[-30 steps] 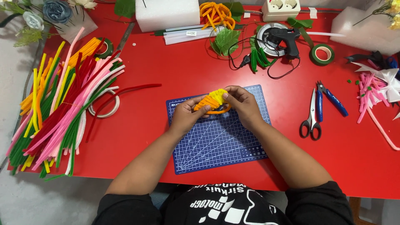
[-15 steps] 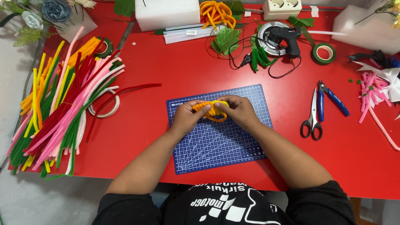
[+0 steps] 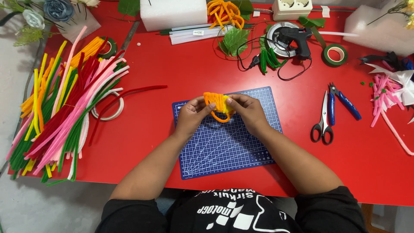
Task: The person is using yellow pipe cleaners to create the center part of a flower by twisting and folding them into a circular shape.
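Orange-and-yellow pipe-cleaner piece pinched between left hand and right hand, over the blue cutting mat's far edge; scissors well apart, right.

Bright, even overhead light, soft shadows, sharp focus, slight edge distortion.

Both forearms reach forward and angle inward, so the hands meet in front of the chest. The left hand is curled with thumb and fingers pinched together (knuckles up). The right hand mirrors it just beside, fingertips pinched and nearly touching the left's. Short dark sleeves cover the upper arms.
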